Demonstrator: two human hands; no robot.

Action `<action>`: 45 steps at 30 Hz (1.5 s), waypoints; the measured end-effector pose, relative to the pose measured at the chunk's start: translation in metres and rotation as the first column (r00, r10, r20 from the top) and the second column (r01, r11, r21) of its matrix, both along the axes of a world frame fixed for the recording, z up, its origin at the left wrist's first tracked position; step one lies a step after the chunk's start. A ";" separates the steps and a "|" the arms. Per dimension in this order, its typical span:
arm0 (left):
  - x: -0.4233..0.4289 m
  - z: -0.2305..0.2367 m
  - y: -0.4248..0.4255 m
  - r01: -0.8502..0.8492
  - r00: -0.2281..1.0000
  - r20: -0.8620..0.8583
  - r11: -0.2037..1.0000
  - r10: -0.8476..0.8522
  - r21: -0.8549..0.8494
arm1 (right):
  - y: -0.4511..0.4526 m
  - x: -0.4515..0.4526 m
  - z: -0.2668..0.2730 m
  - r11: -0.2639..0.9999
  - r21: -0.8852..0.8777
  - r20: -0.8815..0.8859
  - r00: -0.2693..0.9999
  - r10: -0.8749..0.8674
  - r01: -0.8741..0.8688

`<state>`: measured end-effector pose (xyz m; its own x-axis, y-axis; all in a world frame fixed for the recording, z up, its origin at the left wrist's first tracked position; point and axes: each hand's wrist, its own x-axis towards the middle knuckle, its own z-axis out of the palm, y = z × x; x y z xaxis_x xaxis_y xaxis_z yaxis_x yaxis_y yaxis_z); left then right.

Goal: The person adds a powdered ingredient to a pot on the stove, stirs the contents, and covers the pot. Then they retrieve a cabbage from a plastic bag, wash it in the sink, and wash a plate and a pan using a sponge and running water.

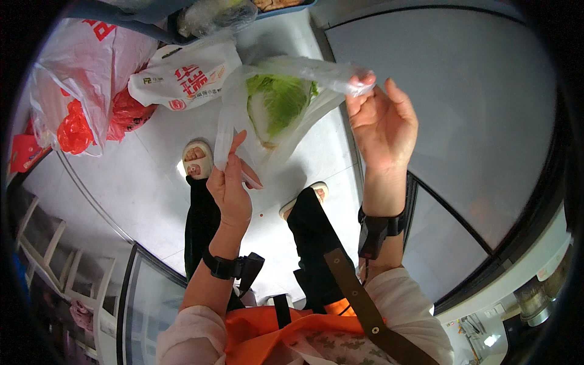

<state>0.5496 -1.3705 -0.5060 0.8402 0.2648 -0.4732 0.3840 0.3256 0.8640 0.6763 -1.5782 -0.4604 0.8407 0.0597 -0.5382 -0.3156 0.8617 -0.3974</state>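
A head of Chinese cabbage (282,106) with pale ribs and green leaf tops sits inside a translucent plastic bag (315,109). The bag hangs with its mouth spread between my two hands, above the tiled floor. My left hand (232,191) grips one handle of it, with the index finger extended. Around the other handle are curled fingers of my right hand (382,125), its palm turned up and the thumb apart. The film covers those fingertips. Both wrists wear black strapped devices.
A printed white sack (187,75) stands on the floor (159,205) beyond the bag. Beside it is a large white plastic bag (98,59) holding red bags. A blue rack (132,20) is above them. Grey panels (438,91) flank the right; a glass door (150,301) is left.
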 end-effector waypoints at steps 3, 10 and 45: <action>0.002 0.000 0.005 -0.027 0.995 0.098 1.000 0.026 0.010 | 0.004 0.035 0.016 0.999 -0.021 0.095 0.995 0.043 -0.041; 0.012 -0.012 -0.005 0.092 0.995 -0.026 0.968 -0.101 -0.234 | -0.005 0.086 -0.003 0.963 -0.268 -0.013 0.999 0.039 -0.041; 0.040 0.448 -0.073 0.342 0.677 0.297 -0.068 -0.673 -0.937 | -0.018 -0.314 0.424 0.730 -0.638 -0.283 0.956 0.072 -0.244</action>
